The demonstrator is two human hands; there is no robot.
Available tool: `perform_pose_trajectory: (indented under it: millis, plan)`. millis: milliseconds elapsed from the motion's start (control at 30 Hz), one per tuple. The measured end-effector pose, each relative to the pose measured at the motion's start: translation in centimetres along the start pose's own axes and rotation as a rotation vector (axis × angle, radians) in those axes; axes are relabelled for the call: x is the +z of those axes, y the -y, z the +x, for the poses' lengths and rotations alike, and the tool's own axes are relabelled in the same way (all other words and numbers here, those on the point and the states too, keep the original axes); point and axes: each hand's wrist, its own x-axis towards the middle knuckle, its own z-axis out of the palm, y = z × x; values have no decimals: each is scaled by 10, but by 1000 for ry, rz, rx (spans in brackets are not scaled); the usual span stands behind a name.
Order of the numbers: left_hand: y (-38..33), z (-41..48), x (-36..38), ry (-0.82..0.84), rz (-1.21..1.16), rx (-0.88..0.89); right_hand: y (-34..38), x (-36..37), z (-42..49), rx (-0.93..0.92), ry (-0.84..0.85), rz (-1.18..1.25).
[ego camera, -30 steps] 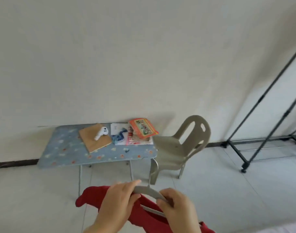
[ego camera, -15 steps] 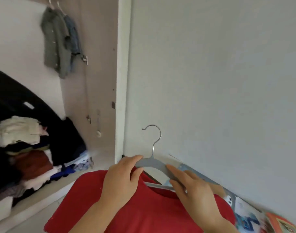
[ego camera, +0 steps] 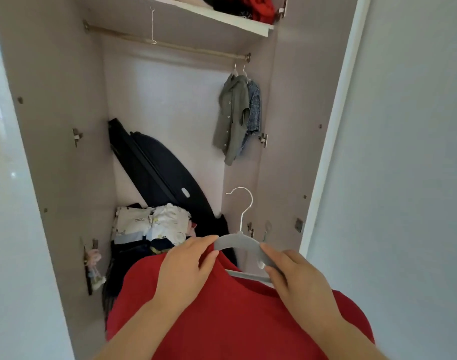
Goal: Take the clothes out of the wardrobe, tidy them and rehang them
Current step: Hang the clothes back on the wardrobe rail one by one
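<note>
Red shirt (ego camera: 235, 315) is on the grey hanger (ego camera: 237, 242), held low in front of the open wardrobe (ego camera: 295, 126) with the hook up and free. My left hand (ego camera: 185, 268) pinches the hanger's left shoulder through the cloth. My right hand (ego camera: 297, 276) has its fingers (ego camera: 271, 253) wrapped round the right arm. Both are grasping the hanger.

Change: a second ago I faced the worktop and chair by the wall. Now the view is square on the wardrobe, same two-handed grip. I read that as tidying done and rehang starting.

The rail (ego camera: 170, 46) is well above the hook. A green shirt (ego camera: 232, 118) and a blue garment (ego camera: 253, 107) hang at its right end, and a bare wire hook (ego camera: 152, 27) near the left. Below are a dark bag (ego camera: 157, 167) and a heap of clothes (ego camera: 154, 227).
</note>
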Motion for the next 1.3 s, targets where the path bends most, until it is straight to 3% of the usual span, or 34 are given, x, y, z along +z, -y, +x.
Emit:
perform_pose_trajectory:
  millis: [433, 700, 933, 1300]
  plan:
    - [138, 201, 47, -134, 46, -5, -38, 104, 229, -164, -2, -288]
    - [200, 337, 86, -229, 12, -5, -79, 160, 370, -124, -96, -162]
    - [244, 464, 111, -249, 88, -33, -130, 199, 505, -194, -174, -109]
    - [307, 639, 106, -302, 138, 24, -173, 218, 713, -200, -335, -201]
